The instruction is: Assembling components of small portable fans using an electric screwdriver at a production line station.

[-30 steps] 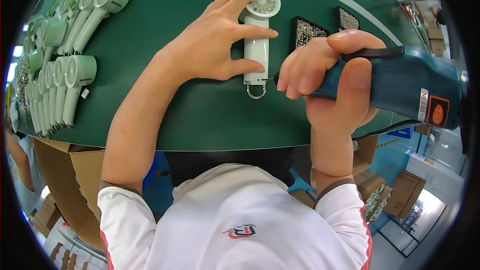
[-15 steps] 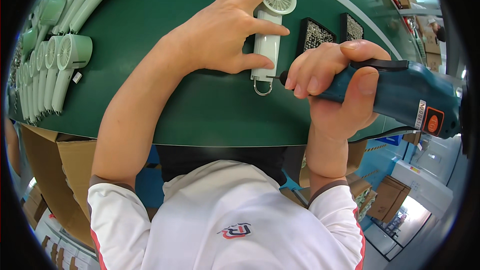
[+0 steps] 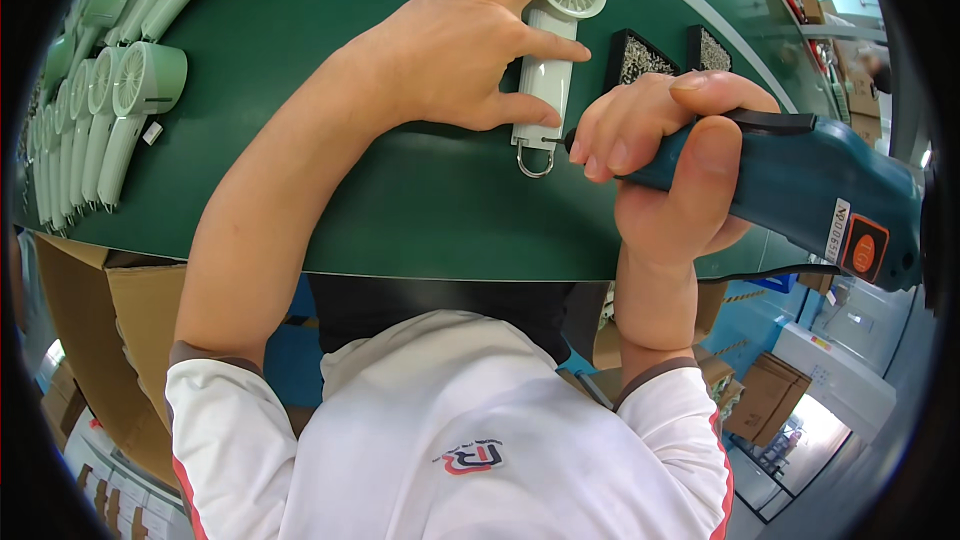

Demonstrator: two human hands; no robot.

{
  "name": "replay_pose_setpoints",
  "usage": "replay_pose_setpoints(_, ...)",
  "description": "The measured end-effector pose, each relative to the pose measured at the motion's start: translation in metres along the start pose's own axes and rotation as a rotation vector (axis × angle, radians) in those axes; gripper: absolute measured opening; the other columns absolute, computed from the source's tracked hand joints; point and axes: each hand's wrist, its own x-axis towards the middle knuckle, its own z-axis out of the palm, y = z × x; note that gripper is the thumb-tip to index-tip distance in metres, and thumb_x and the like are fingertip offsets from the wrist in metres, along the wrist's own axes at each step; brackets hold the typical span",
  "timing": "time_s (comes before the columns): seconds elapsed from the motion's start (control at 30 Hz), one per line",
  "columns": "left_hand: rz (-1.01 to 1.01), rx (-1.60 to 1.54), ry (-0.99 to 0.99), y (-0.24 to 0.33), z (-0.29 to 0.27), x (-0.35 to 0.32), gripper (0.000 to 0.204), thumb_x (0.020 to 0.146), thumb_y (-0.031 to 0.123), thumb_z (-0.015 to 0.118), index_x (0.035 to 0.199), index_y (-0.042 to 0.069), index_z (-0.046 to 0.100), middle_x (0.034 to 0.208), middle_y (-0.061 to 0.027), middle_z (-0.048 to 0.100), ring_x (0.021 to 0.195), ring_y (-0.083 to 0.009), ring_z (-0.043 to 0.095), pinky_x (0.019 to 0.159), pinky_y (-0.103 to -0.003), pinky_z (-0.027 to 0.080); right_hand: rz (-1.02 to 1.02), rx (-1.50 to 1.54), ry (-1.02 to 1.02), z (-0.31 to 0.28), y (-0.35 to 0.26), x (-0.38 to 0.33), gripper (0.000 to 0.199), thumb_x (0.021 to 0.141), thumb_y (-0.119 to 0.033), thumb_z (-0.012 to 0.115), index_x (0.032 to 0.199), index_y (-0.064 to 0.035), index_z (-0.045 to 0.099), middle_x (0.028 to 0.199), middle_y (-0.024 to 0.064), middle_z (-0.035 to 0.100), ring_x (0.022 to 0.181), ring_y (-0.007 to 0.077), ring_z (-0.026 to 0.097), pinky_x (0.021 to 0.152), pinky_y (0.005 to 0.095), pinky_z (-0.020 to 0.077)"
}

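Note:
A pale green handheld fan (image 3: 545, 90) lies on the green table, its round grille head at the far end and a metal loop (image 3: 535, 174) at the near end. My left hand (image 3: 450, 50) holds it down from the left, fingers spread across its head and handle, thumb near the lower end. In my right hand (image 3: 670, 145) is a blue electric screwdriver (image 3: 810, 185), gripped almost level. Its thin bit points left and meets the fan's lower end just above the loop; whether it sits in a screw there is too small to tell.
Two black trays of small metal screws (image 3: 640, 57) stand beyond my right hand. More pale green fans (image 3: 125, 110) lie in rows at the left of the green table (image 3: 430, 220). An open cardboard box (image 3: 145, 310) is below the table's left edge.
The table and fan sit slightly higher in the view. The screwdriver's rear end has dipped a little. Its bit stays at the fan's lower end, and my left hand keeps its hold.

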Motion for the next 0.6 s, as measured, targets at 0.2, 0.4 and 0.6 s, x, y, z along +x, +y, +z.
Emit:
replay_pose_setpoints(0.2, -0.017, 0.015, -0.017, 0.008, -0.010, 0.002, 0.054, 0.083, 0.046, 0.076, 0.125, 0.011, 0.075, 0.157, -0.0394, 0.031, 0.145, -0.0573, 0.033, 0.122, -0.052, 0.030, -0.023, -0.051, -0.087, -0.002, 0.000, 0.005, 0.025, 0.110, -0.030, 0.047, 0.116, -0.0060, 0.050, 0.067, 0.0097, 0.054, 0.049, 0.0198, 0.050, 0.048, 0.0395, 0.0497)
replay_pose_setpoints(0.4, -0.006, 0.029, -0.004, 0.004, -0.012, 0.000, 0.055, 0.083, 0.047, 0.075, 0.126, 0.011, 0.075, 0.157, -0.0385, 0.032, 0.144, -0.0574, 0.033, 0.122, -0.052, 0.030, -0.013, 0.003, -0.073, 0.004, 0.005, 0.003, 0.024, 0.109, -0.030, 0.047, 0.113, -0.0065, 0.049, 0.068, 0.0096, 0.054, 0.050, 0.0198, 0.051, 0.048, 0.0393, 0.0501)
replay_pose_setpoints(0.6, 0.184, 0.739, 0.297, 0.006, 0.009, -0.010, 0.055, 0.084, 0.035, 0.081, 0.130, 0.007, 0.072, 0.152, -0.0335, 0.046, 0.139, -0.0464, 0.049, 0.116, -0.047, 0.040, -0.033, 0.033, -0.058, -0.001, 0.008, 0.002, 0.025, 0.109, -0.030, 0.051, 0.117, -0.0061, 0.051, 0.069, 0.0103, 0.056, 0.050, 0.0202, 0.052, 0.048, 0.0389, 0.0509)
